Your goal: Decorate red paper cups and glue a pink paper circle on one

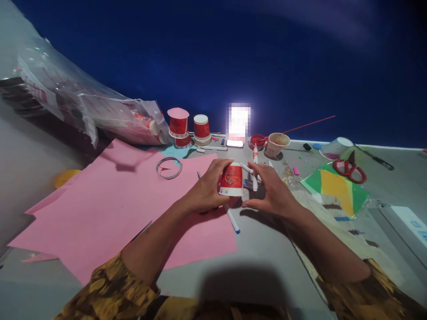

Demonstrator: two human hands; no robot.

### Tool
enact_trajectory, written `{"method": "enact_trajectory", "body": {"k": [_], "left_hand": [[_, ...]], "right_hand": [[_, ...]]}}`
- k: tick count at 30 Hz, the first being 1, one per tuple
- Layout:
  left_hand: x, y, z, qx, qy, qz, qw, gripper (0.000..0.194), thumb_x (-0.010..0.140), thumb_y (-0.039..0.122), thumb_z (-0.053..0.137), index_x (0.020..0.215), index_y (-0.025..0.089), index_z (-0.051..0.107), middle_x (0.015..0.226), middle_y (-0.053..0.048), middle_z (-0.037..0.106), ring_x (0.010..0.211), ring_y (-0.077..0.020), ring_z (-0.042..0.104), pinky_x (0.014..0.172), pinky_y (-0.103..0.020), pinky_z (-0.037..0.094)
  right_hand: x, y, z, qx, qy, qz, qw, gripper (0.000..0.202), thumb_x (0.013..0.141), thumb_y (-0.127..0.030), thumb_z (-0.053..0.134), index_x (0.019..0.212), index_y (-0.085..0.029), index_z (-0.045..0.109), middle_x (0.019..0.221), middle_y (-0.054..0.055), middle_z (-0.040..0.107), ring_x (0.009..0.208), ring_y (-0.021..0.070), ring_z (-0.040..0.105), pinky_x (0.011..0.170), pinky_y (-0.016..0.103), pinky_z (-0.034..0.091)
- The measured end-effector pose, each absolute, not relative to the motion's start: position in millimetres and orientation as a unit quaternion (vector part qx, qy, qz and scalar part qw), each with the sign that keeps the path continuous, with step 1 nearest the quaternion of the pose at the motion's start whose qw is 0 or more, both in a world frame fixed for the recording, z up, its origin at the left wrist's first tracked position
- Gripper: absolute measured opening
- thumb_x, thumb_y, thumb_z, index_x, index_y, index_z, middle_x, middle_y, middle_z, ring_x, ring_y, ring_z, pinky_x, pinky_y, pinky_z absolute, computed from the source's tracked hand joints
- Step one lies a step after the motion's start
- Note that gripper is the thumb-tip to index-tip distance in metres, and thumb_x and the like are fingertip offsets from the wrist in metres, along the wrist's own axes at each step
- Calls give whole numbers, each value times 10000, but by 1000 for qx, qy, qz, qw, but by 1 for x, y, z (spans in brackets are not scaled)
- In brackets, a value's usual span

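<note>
My left hand (213, 184) is closed around a red paper cup (231, 178), which is upside down with its white rim at the bottom. Just to the cup's right is my right hand (271, 189), its thumb and fingers spread apart in a C shape. A slim white piece (247, 169) reaches from the cup toward those fingertips. Beside them a white marker (255, 183) shows upright in the view; whether the fingers touch it I cannot tell. Below the cup, a blue-ended white marker (233, 220) lies partly on pink paper (126, 209).
A tape roll (169, 168) lies on the paper. Behind stand stacked red cups (179, 126), another red cup (202, 129), a lit phone (238, 126) and a brown-patterned cup (276, 146). Red-handled scissors (350, 170) rest on a green-yellow packet (336, 189) at right. A plastic bag (110, 115) is at left.
</note>
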State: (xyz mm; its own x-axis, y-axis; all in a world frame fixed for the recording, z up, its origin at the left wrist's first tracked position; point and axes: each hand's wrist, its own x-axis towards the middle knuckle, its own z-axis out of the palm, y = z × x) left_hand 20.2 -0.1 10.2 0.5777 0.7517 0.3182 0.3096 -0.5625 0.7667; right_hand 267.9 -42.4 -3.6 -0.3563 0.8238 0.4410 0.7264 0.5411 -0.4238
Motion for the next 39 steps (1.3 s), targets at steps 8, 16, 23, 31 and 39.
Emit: {"method": "enact_trajectory", "body": {"k": [8, 16, 23, 31, 39], "left_hand": [[13, 12, 9, 793, 391, 416, 213, 828, 676, 80, 720, 1425, 281, 433, 1432, -102, 474, 1363, -306, 492, 1144, -526, 496], [10, 14, 7, 796, 397, 416, 187, 825, 684, 42, 692, 1427, 272, 417, 1418, -110, 478, 1348, -302, 495, 1149, -539, 482], [8, 16, 5, 789, 402, 418, 204, 831, 711, 93, 733, 1449, 269, 393, 1436, -127, 448, 1362, -306, 495, 1137, -532, 497], [7, 18, 1, 780, 418, 420, 200, 859, 677, 54, 693, 1451, 282, 398, 1428, -102, 472, 1353, -291, 490, 1130, -524, 496], [7, 21, -3, 778, 411, 419, 222, 855, 685, 75, 707, 1453, 291, 399, 1456, -107, 453, 1394, -308, 472, 1147, -535, 481]], "right_hand": [[258, -51, -7, -529, -834, 71, 140, 468, 883, -296, 779, 1331, -232, 663, 1176, 137, 660, 1072, 327, 606, 871, 465, 552], [233, -73, 9, -400, -902, 72, 146, 192, 973, -195, 655, 1091, -290, 773, 1281, 94, 653, 1034, 243, 613, 840, 369, 492], [227, -79, 10, -346, -924, 154, 53, 150, 945, -124, 649, 920, -239, 742, 1329, 45, 655, 1061, 225, 590, 780, 322, 411], [224, -78, 8, -313, -941, 107, 65, 138, 1025, -144, 569, 980, -211, 680, 942, 43, 701, 899, 211, 563, 770, 340, 420], [239, -76, 13, -380, -811, 29, 443, 20, 980, -220, 642, 976, -210, 659, 871, 36, 672, 788, 181, 632, 682, 291, 505]]}}
